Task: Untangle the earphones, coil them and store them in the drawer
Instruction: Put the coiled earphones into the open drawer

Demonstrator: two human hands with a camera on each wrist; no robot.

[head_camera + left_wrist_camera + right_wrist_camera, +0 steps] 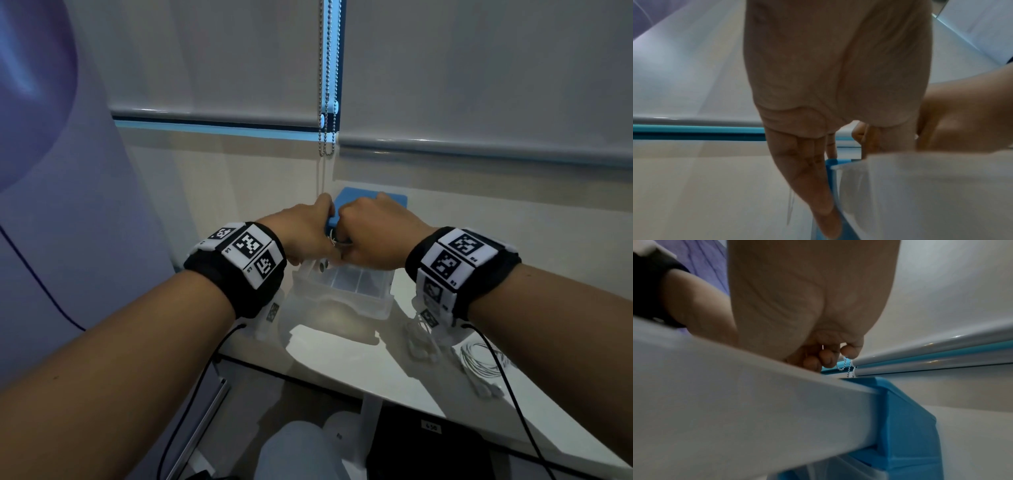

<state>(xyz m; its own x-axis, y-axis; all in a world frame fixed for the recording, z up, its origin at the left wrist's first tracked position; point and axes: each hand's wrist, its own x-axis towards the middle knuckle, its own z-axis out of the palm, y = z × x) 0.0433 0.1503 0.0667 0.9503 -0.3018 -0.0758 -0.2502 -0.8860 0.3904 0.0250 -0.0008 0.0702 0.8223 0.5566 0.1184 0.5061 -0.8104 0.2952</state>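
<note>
- A white desk (359,363) stands against a pale wall, its top glossy under dim light.
- Two grey roller blinds (219,61) hang lowered above the desk, a bright blue strip showing at their lower edge.
- A beaded metal chain (327,85) drops between the blinds toward the desk's back edge.
- A loose bundle of pale cable (483,363) lies on the desk near its right front edge.
- A lilac panel (51,171) rises to the left of the desk.
- A dark unit bearing a small label (431,427) sits beneath the desk.
</note>
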